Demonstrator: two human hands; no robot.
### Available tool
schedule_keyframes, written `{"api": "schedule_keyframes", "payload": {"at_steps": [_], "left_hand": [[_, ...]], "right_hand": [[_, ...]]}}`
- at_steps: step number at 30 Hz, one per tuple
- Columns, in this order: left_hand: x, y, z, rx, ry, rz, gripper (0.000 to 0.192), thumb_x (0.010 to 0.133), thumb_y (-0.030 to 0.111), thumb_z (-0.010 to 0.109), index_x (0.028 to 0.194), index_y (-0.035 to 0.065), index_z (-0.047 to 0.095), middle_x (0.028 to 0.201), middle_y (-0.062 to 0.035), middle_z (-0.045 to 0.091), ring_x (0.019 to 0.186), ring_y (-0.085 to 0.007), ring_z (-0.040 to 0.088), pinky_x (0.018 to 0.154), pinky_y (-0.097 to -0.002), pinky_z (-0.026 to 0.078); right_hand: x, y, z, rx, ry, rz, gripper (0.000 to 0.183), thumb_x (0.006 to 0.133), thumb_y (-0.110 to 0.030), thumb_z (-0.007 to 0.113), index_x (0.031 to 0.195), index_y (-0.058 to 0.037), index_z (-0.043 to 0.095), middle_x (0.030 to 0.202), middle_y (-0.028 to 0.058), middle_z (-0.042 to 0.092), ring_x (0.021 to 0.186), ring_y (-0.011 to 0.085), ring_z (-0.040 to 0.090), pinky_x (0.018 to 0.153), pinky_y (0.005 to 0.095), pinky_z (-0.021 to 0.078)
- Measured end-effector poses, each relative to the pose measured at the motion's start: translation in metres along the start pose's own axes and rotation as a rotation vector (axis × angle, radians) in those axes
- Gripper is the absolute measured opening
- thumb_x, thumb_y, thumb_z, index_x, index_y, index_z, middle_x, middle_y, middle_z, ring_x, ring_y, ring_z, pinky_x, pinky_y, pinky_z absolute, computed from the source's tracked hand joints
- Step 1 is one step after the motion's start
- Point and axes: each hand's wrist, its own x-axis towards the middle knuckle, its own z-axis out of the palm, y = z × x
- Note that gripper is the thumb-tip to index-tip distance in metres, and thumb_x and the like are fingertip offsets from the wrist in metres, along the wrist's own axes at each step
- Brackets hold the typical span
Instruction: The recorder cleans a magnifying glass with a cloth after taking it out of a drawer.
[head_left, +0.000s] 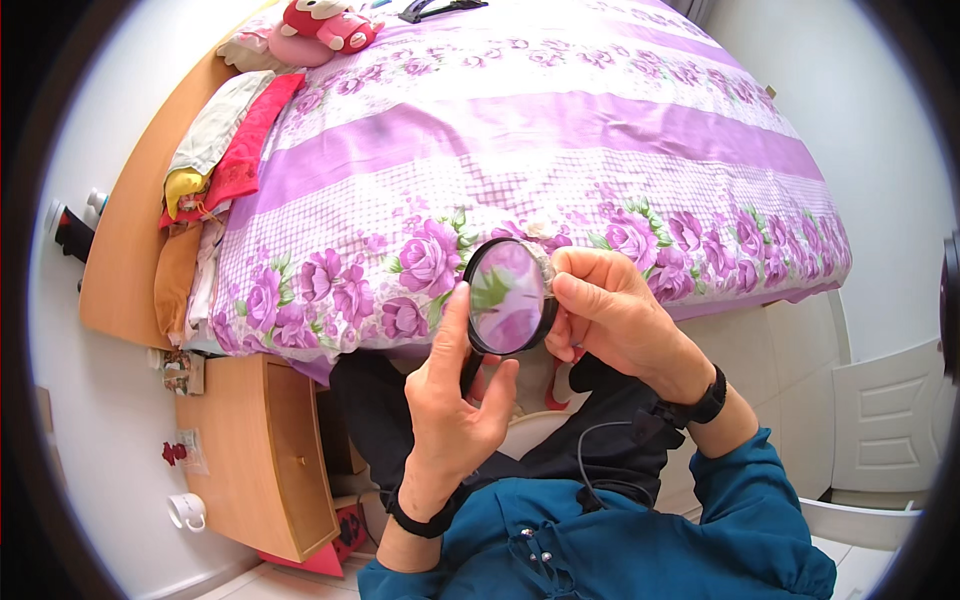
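A round magnifying glass (508, 298) with a black rim is held over the near edge of the bed, and enlarged green leaves and purple petals show through its lens. My left hand (450, 409) grips its dark handle, with the index finger laid along the rim. From the other side, my right hand (622, 319) pinches a small greyish piece, perhaps cloth (543, 264), against the rim's upper right. Some fingers of the right hand are hidden behind the lens.
The bed bears a purple floral sheet (495, 169). Folded clothes (217, 142) and a plush toy (330, 26) lie along its wooden headboard (142, 195). A wooden nightstand (232, 442) with a white mug (187, 512) stands at the left. A black object (442, 7) lies on the bed's far side.
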Motion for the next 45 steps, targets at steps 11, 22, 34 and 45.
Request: {"api": "schedule_keyframes", "payload": {"at_steps": [11, 22, 34, 45], "left_hand": [[0.0, -0.011, -0.017, -1.176, -0.29, -0.651, 0.029, 0.084, 0.004, 0.059, 0.112, -0.0038, 0.053, 0.078, -0.011, 0.061, 0.055, -0.0106, 0.052, 0.046, -0.0217, 0.037], [0.003, 0.003, -0.011, -0.779, -0.061, -0.612, 0.014, 0.082, 0.001, 0.057, 0.095, -0.002, 0.056, 0.067, -0.0078, 0.057, 0.049, -0.009, 0.048, 0.042, -0.0207, 0.034], [-0.001, 0.009, 0.006, -0.537, 0.038, -0.553, 0.014, 0.082, -0.001, 0.058, 0.096, -0.0022, 0.056, 0.071, -0.0017, 0.056, 0.052, -0.0039, 0.047, 0.045, -0.0176, 0.035], [-0.004, 0.007, 0.011, -0.525, 0.057, -0.567, 0.015, 0.082, -0.002, 0.059, 0.097, -0.002, 0.056, 0.07, 0.0003, 0.053, 0.052, -0.0031, 0.047, 0.044, -0.0175, 0.035]], "right_hand": [[0.007, 0.012, -0.019, 0.122, -0.285, -0.084, 0.026, 0.092, -0.025, 0.054, 0.082, -0.002, 0.049, 0.066, 0.0045, 0.046, 0.057, 0.0136, 0.046, 0.046, 0.026, 0.0369], [0.015, -0.001, -0.005, -0.836, 0.246, -0.668, 0.043, 0.078, -0.007, 0.069, 0.115, 0.0027, 0.051, 0.089, 0.0115, 0.065, 0.079, 0.0179, 0.064, 0.071, 0.0294, 0.0514], [0.031, 0.007, -0.003, -1.518, 0.262, -1.123, 0.043, 0.069, 0.008, 0.061, 0.112, 0.0051, 0.054, 0.067, 0.0113, 0.056, 0.059, 0.0244, 0.056, 0.051, 0.0342, 0.0449], [0.03, 0.012, -0.006, -1.403, 0.285, -1.036, 0.035, 0.071, 0.011, 0.056, 0.105, 0.0032, 0.054, 0.071, 0.0131, 0.06, 0.065, 0.0276, 0.061, 0.056, 0.0352, 0.0485]]}}
